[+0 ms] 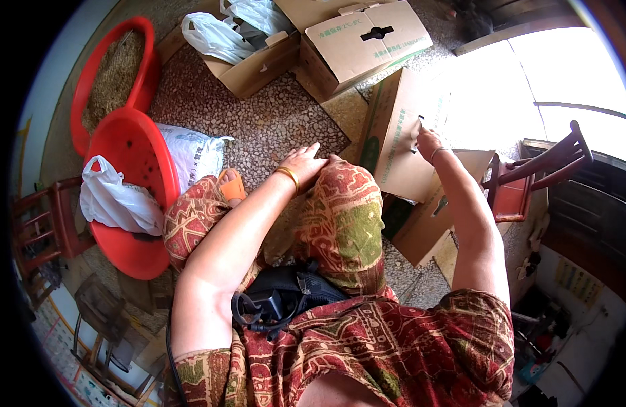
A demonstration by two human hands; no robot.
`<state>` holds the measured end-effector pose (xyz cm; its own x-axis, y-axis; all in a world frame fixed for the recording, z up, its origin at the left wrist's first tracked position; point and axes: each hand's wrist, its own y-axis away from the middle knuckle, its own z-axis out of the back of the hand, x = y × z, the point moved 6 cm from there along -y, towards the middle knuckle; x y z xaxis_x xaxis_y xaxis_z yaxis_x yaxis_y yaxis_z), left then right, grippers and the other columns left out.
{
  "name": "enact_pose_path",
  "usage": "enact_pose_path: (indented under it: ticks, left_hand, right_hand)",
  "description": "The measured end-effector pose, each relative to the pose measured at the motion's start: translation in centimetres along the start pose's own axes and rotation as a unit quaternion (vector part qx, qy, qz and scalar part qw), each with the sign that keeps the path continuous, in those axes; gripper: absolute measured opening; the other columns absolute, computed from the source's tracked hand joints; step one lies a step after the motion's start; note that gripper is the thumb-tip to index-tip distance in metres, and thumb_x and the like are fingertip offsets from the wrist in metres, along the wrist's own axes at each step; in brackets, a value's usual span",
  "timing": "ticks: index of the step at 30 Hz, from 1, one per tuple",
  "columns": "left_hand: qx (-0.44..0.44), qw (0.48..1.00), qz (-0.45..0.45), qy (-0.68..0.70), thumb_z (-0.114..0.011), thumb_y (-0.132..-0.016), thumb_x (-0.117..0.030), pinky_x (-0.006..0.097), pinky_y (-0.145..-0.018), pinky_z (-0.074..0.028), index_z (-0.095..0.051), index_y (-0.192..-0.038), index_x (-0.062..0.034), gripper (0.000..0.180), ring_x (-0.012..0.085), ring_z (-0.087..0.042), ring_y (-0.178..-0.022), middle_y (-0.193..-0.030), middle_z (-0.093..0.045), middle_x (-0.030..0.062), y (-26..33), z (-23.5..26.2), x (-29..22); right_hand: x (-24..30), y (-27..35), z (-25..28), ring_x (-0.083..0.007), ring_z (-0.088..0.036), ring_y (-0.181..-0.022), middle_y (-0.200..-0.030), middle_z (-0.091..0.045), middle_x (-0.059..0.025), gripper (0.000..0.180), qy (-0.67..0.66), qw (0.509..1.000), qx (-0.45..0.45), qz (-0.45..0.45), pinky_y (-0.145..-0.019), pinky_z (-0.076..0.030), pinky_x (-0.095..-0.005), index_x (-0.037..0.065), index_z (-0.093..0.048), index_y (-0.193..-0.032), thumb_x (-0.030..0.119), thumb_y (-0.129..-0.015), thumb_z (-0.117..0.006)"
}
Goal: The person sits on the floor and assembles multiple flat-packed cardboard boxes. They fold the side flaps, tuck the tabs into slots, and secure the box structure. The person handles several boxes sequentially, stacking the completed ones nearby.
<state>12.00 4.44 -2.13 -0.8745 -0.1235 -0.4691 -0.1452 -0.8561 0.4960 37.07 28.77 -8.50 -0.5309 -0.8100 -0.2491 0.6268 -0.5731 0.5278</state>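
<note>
My right hand is at the slot in the side of a brown cardboard box, its fingers hooked at the handle hole. That box stands tilted, leaning over another cardboard box beneath it. My left hand lies on my patterned trouser knee with its fingers stretched out, holding nothing. A yellow bangle circles the left wrist. To the left stands a red plastic basin with a white plastic bag resting in it.
Behind it, another red tub holds brown grainy material. A white printed sack lies beside the basin. At the back are a closed carton and an open carton with plastic bags. A wooden chair stands on the right.
</note>
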Motion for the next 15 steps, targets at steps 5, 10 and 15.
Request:
enact_pose_path:
  ticks: [5, 10, 15]
  left_hand:
    - [-0.008, 1.000, 0.011, 0.012, -0.045, -0.085, -0.029, 0.039, -0.103, -0.028, -0.047, -0.124, -0.0220, 0.039, 0.0360, -0.033, -0.125, -0.140, -0.027, 0.0198, 0.7, 0.3, 0.0]
    - [-0.001, 1.000, 0.019, 0.015, -0.044, -0.085, -0.028, 0.039, -0.103, -0.029, -0.048, -0.123, -0.0218, 0.039, 0.0362, -0.035, -0.123, -0.139, -0.028, 0.0197, 0.8, 0.2, 0.0]
    - [-0.011, 1.000, -0.004, 0.013, -0.047, -0.084, -0.027, 0.038, -0.102, -0.030, -0.048, -0.123, -0.0208, 0.040, 0.0353, -0.036, -0.122, -0.139, -0.029, 0.0194, 0.2, 0.7, -0.6]
  right_hand:
    - [0.6, 2.3, 2.3, -0.0286, -0.054, -0.097, -0.112, -0.052, -0.0094, 0.033, -0.381, 0.892, -0.233, -0.066, -0.082, -0.045, -0.0375, 0.009, -0.055, -0.103, 0.007, -0.071, -0.063]
    - [2.1, 4.1, 2.7, -0.0302, -0.053, -0.102, -0.115, -0.051, -0.0174, 0.057, -0.365, 0.834, -0.277, -0.307, -0.090, -0.042, -0.0363, 0.010, -0.048, -0.119, 0.025, -0.069, -0.069]
    - [-2.7, 1.5, -5.3, -0.0230, -0.061, -0.080, -0.088, -0.062, -0.0153, 0.047, -0.505, 0.749, -0.170, -0.394, -0.072, -0.048, -0.0327, 0.002, -0.054, -0.109, 0.028, -0.072, -0.064]
